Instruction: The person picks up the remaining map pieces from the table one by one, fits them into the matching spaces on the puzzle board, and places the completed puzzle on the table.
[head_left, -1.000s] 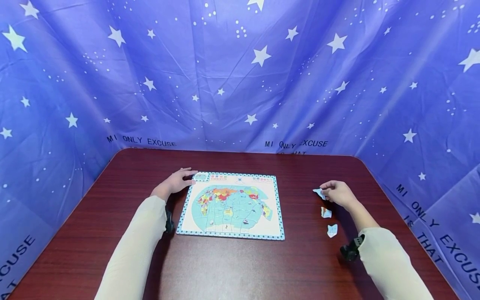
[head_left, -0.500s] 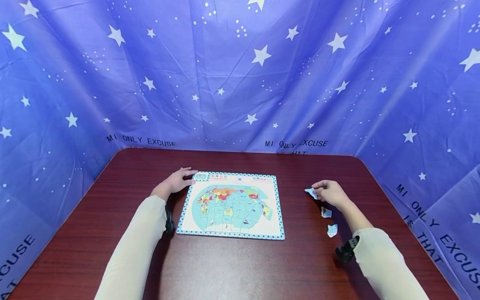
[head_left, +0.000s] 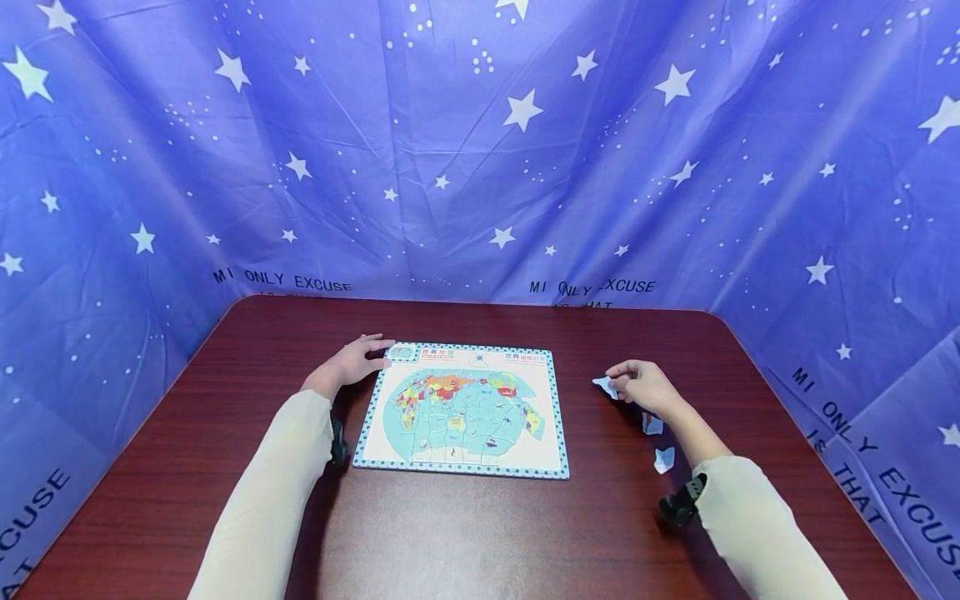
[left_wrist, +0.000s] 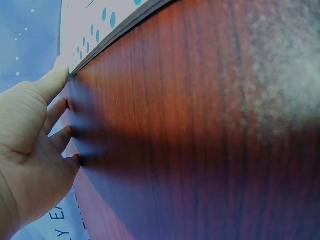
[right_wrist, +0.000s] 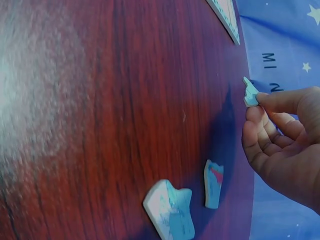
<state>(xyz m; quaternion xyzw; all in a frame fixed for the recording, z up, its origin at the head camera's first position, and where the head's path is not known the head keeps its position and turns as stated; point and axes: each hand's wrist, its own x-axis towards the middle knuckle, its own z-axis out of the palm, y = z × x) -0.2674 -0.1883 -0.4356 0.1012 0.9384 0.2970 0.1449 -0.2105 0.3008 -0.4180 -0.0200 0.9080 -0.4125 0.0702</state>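
Note:
A world map jigsaw board [head_left: 457,412] with a dotted border lies on the table, most of its map filled in. At its far left corner my left hand [head_left: 351,365] rests, fingers spread and touching the edge; in the left wrist view the thumb [left_wrist: 54,82] lies at the board's side. My right hand [head_left: 647,388] pinches a light blue puzzle piece [right_wrist: 250,95] between thumb and fingertips, to the right of the board. Two more pieces lie on the table near that hand: one with a red patch [right_wrist: 214,184] and a pale blue one [right_wrist: 171,210].
The dark red wooden table [head_left: 465,542] has rounded far corners. A blue curtain [head_left: 450,167] with white stars hangs behind it and along both sides. Each forearm carries a black wrist camera, the right one [head_left: 681,502] low over the table.
My right hand has moved left toward the board with the pinched puzzle piece. The left hand, the board and the two loose pieces have stayed in place.

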